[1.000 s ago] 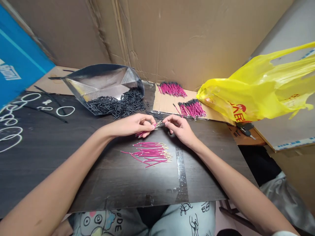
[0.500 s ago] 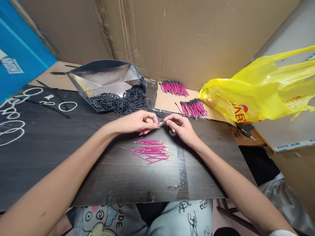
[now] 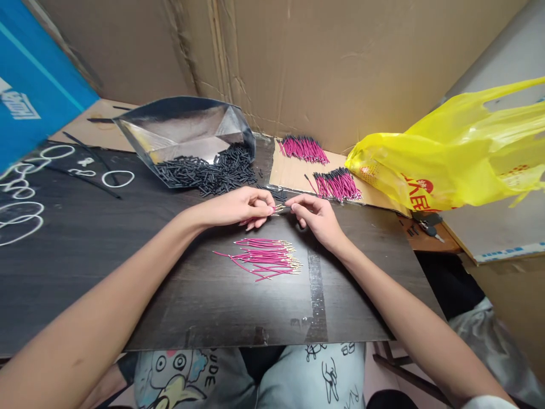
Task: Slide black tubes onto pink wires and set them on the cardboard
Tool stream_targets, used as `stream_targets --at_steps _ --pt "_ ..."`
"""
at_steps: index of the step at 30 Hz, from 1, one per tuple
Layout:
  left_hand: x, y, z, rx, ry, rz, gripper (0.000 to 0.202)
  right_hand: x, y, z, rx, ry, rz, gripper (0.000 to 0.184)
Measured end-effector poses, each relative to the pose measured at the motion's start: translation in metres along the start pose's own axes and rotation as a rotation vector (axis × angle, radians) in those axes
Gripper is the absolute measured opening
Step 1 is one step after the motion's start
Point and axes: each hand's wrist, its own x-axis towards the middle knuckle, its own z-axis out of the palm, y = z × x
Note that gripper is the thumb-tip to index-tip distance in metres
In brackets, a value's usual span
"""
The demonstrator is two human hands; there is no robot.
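Note:
My left hand is closed on a few magenta wires, their metal tips poking out to the right between thumb and finger. Facing it, my right hand pinches a short black tube close against those tips; whether the tube is over a tip I cannot tell. Below both hands, a loose bunch of magenta wires lies on the dark table, most with gold ends to the right. Behind my left hand, an open foil bag spills many short black tubes.
Two rows of magenta wires with black ends rest on a cardboard strip at the back. A yellow plastic bag and keys are at the right. White rings and thin black rods lie left; a cardboard wall stands behind.
My hands stay nearly in place, fingertips still close together. The view has shifted slightly. The black tube shows more clearly beside the wire tips now.

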Motion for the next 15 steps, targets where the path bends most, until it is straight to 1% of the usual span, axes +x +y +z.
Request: stream_targets --at_steps 5,10,15 --pt "0.0016 -0.0038 0.0010 -0.061 0.040 0.015 0.025 -0.0004 0.0002 -0.0002 0.033 0.025 -0.006 0.028" --pt "0.0039 -0.0058 0.0039 -0.141 0.085 0.064 0.019 -0.0014 -0.0017 0.0002 0.004 -0.029 0.015 0.028" --pt "0.0065 -0.0058 0.0067 -0.139 0.094 0.053 0.017 -0.0023 -0.0010 0.0004 0.034 -0.050 0.015 0.031"
